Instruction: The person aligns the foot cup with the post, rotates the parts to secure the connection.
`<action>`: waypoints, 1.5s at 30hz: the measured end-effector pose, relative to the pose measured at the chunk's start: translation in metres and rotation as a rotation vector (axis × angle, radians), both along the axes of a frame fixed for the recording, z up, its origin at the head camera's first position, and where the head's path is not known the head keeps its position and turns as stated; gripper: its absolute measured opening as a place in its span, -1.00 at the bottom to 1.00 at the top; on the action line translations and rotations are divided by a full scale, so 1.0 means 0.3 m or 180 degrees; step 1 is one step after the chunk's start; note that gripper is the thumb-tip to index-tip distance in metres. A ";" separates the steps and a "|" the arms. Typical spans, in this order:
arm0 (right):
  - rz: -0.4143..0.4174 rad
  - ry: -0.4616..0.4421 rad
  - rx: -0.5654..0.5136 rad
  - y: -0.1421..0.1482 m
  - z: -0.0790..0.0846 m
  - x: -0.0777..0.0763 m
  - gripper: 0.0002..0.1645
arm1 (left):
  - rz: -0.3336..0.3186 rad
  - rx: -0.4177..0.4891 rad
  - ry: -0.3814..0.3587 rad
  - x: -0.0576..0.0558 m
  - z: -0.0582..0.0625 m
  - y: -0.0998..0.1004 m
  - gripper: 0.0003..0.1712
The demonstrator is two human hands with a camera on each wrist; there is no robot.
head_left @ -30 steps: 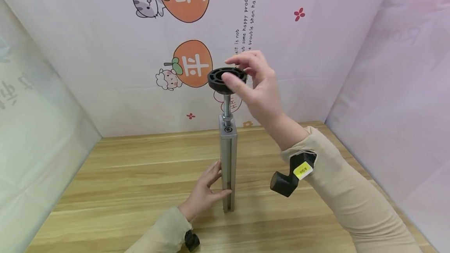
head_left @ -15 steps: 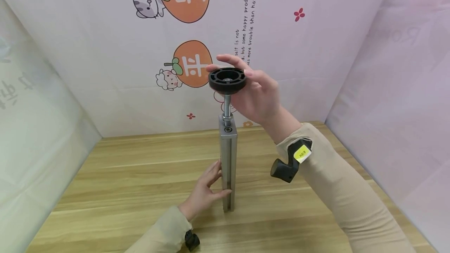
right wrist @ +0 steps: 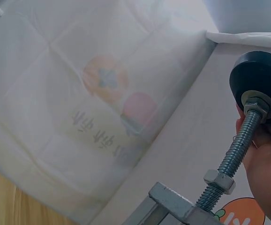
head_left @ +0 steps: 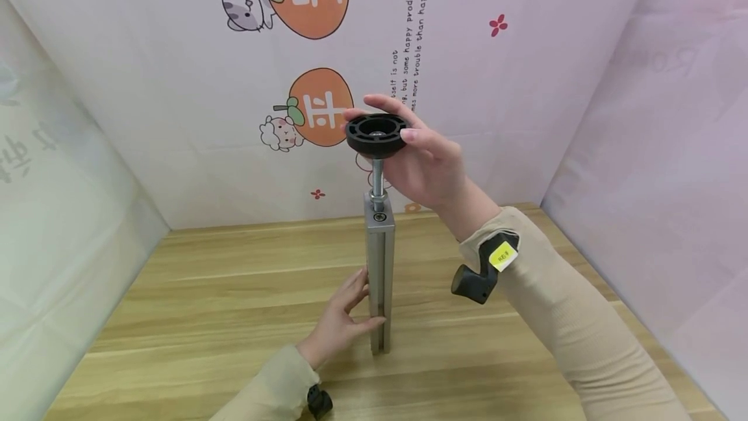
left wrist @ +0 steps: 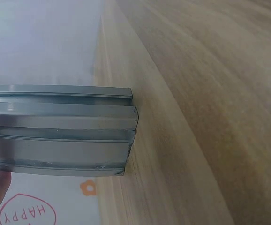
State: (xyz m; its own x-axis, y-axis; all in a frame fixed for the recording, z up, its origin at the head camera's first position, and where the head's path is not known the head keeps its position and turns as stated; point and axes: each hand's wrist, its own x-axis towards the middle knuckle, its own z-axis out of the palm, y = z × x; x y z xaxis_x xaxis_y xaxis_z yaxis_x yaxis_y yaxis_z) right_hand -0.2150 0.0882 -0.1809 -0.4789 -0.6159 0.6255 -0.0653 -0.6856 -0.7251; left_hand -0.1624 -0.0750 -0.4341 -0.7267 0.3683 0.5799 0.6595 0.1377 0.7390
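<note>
We see the left hand (head_left: pixel 336 325) clasping the metal profile (head_left: pixel 380 271) upright on the tabletop (head_left: pixel 222 278), presumably to steady it, while the right hand (head_left: pixel 428 169) pinches the black foot (head_left: pixel 376 144) capping its threaded rod (head_left: pixel 378 177) at the top.

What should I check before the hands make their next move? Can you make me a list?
1. Post upright on the table: ok.
2. Left hand holding the post low down: ok.
3. Right hand on the black disc, thumb at its rim: ok.
4. Bolt standing straight up under the disc: ok.
5. Nut down against the post: not ok, thread shows below it.
6. Bolt tight in the post: cannot tell.
</note>
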 end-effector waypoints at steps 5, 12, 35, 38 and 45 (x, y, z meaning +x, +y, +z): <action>-0.0171 -0.0031 0.0035 0.003 -0.003 0.001 -0.44 | 0.0012 -0.0012 0.0016 -0.001 0.001 0.000 0.08; -0.0329 0.0106 0.0065 0.011 -0.004 -0.002 -0.49 | -0.0006 -0.0023 0.0075 -0.003 0.003 0.000 0.09; -0.1710 0.0232 0.0758 0.032 0.046 0.051 -0.41 | -0.0018 -0.0019 0.0099 -0.003 0.001 -0.002 0.10; -0.1865 0.0249 0.0829 0.029 0.048 0.058 -0.41 | -0.0011 -0.0032 0.0118 -0.002 -0.003 -0.001 0.10; -0.2188 0.0352 0.0912 0.025 0.056 0.074 -0.39 | -0.0015 -0.0037 0.0120 -0.007 -0.009 0.000 0.12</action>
